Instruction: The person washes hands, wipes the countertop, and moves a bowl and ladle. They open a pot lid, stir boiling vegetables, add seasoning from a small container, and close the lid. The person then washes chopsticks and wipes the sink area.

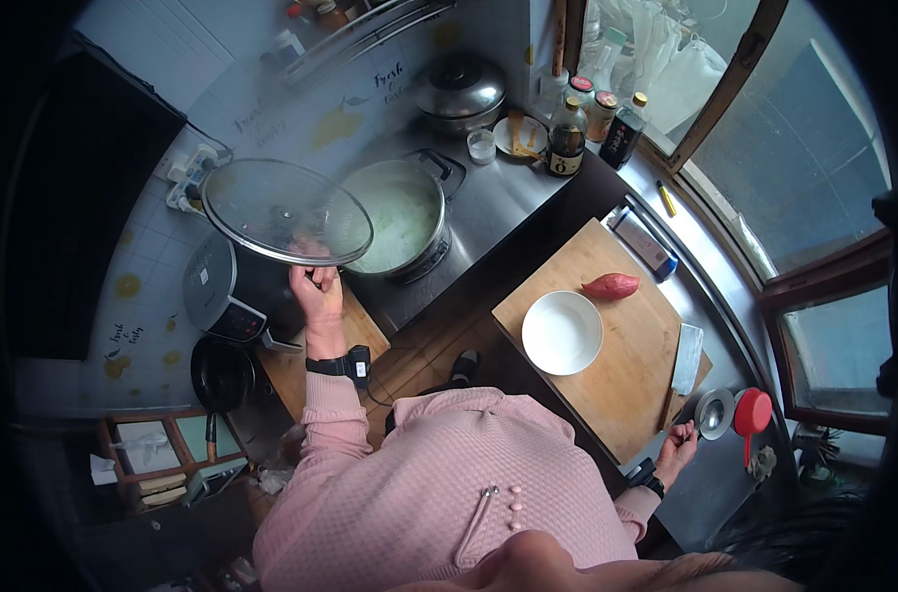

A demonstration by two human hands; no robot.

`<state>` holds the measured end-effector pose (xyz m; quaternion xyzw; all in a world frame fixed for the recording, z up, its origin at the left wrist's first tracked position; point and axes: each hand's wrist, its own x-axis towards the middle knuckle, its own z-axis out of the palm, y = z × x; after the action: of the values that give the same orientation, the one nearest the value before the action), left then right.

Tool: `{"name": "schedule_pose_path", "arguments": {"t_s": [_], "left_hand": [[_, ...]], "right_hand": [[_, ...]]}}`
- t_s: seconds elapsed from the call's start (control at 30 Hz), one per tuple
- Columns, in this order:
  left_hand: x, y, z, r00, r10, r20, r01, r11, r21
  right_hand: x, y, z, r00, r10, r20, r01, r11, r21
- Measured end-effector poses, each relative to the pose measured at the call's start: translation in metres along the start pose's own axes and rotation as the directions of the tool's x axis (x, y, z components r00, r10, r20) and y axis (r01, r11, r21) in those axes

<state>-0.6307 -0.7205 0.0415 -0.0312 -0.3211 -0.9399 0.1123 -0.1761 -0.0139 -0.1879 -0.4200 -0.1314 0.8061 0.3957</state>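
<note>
My left hand [319, 300] grips a steel-rimmed glass lid [286, 211] by its edge side, tilted and fogged. Beside the lid stands a wide pot [393, 222] of pale, steaming liquid on the stove; part of its rim is hidden behind the glass. Far to the right, my right hand [676, 448] has its fingers closed on the handle of a metal ladle [711, 416], whose bowl rests over a round pale dish [726, 399]. A cleaver [688, 359] lies just beyond that hand, on the edge of the wooden cutting board [626, 392].
A white bowl [562, 333] and a sweet potato [611, 286] sit on the board. Bottles [567, 140] and jars line the window side. An electric cooker [234, 288] and a frying pan [223, 374] stand left. A red ladle [752, 411] lies at right.
</note>
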Motion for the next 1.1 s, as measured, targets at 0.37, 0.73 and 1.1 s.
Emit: {"name": "schedule_pose_path", "arguments": {"t_s": [0.37, 0.73, 1.1], "left_hand": [[-0.005, 0.054, 0.028, 1.0, 0.012, -0.007, -0.014, 0.95, -0.311], [0.013, 0.08, 0.027, 0.999, -0.037, -0.021, 0.031, 0.97, -0.24], [0.029, 0.096, 0.002, 0.992, -0.125, -0.033, 0.117, 0.978, -0.175]], "right_hand": [[-0.181, 0.173, 0.271, 0.727, 0.394, 0.562, 0.195, 0.667, -0.719], [-0.289, 0.459, 0.408, 0.175, 0.847, 0.501, 0.806, 0.168, -0.567], [-0.306, 0.531, 0.404, 0.127, 0.583, 0.802, 0.992, -0.085, -0.096]]}}
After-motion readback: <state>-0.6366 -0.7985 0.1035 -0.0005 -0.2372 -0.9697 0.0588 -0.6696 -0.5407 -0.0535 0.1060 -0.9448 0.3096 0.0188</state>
